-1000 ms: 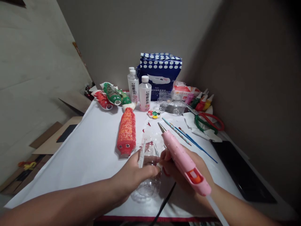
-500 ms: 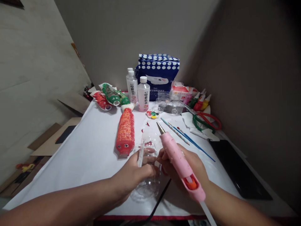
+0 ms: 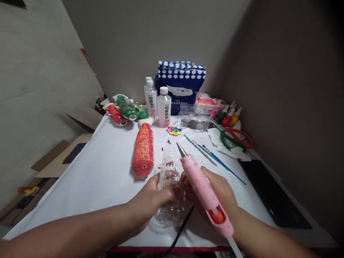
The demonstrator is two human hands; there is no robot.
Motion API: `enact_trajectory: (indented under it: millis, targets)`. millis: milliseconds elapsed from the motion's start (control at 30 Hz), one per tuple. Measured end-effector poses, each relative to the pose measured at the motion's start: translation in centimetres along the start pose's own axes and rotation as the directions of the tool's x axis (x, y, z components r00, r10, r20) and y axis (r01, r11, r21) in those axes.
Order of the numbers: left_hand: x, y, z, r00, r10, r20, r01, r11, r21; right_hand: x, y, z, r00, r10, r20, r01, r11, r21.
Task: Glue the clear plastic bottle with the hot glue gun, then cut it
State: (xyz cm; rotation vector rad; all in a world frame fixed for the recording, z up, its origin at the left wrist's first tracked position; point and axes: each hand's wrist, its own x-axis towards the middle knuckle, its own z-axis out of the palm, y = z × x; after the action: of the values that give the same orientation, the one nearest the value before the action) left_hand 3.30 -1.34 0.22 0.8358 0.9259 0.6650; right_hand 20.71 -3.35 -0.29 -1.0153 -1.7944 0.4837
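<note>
One glue gun (image 3: 200, 186), tip away-left, bottle (image 3: 170, 211) seemingly parallel

Pink glue gun (image 3: 202, 188), clear bottle (image 3: 170, 208), red-orange scaled fish (image 3: 143, 150), blue white-dotted bag (image 3: 180, 84).

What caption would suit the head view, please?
Left hand and right hand grip a clear bottle; the right also holds a pink glue gun.

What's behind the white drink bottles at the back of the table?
A blue bag with white dots stands right behind the drink bottles. The bottles hide its lower left corner, and whatever is behind the bag itself cannot be seen.
</note>
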Motion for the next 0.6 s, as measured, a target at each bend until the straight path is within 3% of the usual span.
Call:
enact_trajectory:
  millis: [167,467,600]
  targets:
    - [0.07,0.07,-0.09,0.999,0.000,0.035,0.001,0.999,-0.048,-0.03,0.01,0.05,0.999,0.022,0.028,-0.023,1.000,0.017]
    - [-0.25,0.29,-0.21,0.998,-0.039,0.044,0.044,0.993,-0.111,-0.17,-0.45,0.16,1.000,0.016,-0.002,-0.016,0.998,-0.054]
    - [-0.43,0.41,-0.13,0.997,-0.003,0.072,0.012,0.992,-0.123,0.62,-0.82,-0.11,0.999,-0.003,-0.043,0.001,0.998,-0.059]
